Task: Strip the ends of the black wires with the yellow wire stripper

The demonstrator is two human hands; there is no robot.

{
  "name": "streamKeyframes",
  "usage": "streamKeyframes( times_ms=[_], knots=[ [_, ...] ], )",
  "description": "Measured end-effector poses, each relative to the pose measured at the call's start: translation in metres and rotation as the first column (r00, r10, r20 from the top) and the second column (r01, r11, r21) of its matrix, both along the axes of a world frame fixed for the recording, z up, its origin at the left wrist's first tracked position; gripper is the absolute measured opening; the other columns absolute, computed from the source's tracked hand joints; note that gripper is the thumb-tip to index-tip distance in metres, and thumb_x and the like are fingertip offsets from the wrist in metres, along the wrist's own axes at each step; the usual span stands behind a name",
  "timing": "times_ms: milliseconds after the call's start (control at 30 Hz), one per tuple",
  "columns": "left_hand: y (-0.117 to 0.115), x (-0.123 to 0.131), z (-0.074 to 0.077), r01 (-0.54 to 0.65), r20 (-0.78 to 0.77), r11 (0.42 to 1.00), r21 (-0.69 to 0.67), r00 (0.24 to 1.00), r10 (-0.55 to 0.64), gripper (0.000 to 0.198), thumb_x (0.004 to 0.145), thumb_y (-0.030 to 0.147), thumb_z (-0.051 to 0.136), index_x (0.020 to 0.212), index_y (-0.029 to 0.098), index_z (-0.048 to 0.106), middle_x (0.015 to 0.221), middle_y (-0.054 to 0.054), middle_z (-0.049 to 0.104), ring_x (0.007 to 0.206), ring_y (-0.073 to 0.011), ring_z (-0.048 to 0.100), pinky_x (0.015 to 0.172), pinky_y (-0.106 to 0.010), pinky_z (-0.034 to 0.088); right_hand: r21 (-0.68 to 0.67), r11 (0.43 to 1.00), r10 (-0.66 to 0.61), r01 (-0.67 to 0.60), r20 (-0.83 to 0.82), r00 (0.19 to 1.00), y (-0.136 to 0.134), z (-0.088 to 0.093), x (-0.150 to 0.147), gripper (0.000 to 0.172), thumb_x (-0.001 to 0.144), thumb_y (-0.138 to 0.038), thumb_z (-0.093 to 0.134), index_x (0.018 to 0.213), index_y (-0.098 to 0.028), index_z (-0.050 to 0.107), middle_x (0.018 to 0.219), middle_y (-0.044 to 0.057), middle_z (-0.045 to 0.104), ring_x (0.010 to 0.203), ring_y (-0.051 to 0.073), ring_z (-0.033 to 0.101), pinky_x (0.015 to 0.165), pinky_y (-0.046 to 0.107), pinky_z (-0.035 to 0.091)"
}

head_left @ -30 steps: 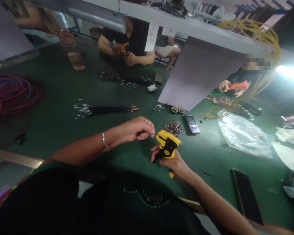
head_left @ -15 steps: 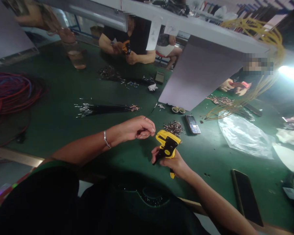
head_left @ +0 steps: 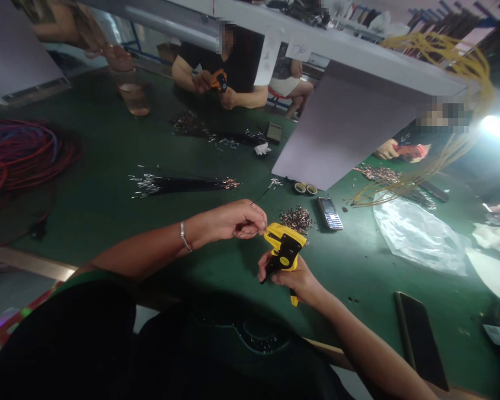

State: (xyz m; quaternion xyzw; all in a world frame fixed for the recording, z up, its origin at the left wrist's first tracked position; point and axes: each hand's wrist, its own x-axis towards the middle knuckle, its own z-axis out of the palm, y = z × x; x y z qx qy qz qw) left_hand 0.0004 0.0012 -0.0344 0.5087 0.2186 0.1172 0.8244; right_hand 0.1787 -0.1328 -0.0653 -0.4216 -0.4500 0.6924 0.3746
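My left hand [head_left: 241, 219], with a metal bangle [head_left: 185, 236] on the wrist, pinches a thin dark wire [head_left: 260, 195] between its fingers. The wire's end reaches towards the jaws of a yellow and black wire stripper [head_left: 285, 250], though the exact contact is too small to see. My right hand [head_left: 289, 278] grips that stripper around its handle, and the yellow lower end sticks out below my fist. Both hands work close together over the green bench mat [head_left: 216, 289].
Next to the stripper lie a heap of small metal wire pieces [head_left: 295, 219] and a keypad phone [head_left: 329, 214]. A bundle of black wires [head_left: 183, 185] lies ahead, a red-blue cable coil [head_left: 20, 150] left, a plastic bag [head_left: 416, 236] right. Two co-workers [head_left: 220, 66] sit opposite, beyond a shelf.
My left hand has shifted slightly right, nearer the stripper, and the stripper sits a little more level. The whole view has drifted slightly. Neither hand has let go.
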Motion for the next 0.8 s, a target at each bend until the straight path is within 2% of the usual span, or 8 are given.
streamKeyframes(
  times_ms=[333, 800],
  knots=[
    [-0.002, 0.003, 0.004, -0.029, -0.030, 1.000, 0.012, 0.999, 0.029, 0.010, 0.064, 0.011, 0.058, 0.055, 0.013, 0.062, 0.037, 0.002, 0.043, 0.032, -0.0054, 0.034, 0.033, -0.019, 0.022, -0.002, 1.000, -0.027, 0.027, 0.023, 0.999, 0.000, -0.009, 0.001, 0.031, 0.055, -0.009, 0.057, 0.083, -0.016, 0.065, 0.064, 0.001, 0.065, 0.063, 0.019, 0.059, 0.064, 0.032, 0.045],
    [-0.005, 0.004, 0.007, -0.037, -0.038, 0.998, 0.059, 0.999, 0.039, 0.011, 0.062, 0.013, 0.054, 0.052, 0.014, 0.060, 0.035, 0.002, 0.042, 0.029, -0.0060, 0.034, 0.032, -0.020, 0.023, 0.030, 0.999, -0.025, 0.024, 0.040, 0.999, -0.003, -0.011, 0.002, 0.022, 0.061, -0.013, 0.060, 0.083, -0.015, 0.065, 0.063, 0.001, 0.063, 0.060, 0.018, 0.059, 0.062, 0.031, 0.044]
  ],
)
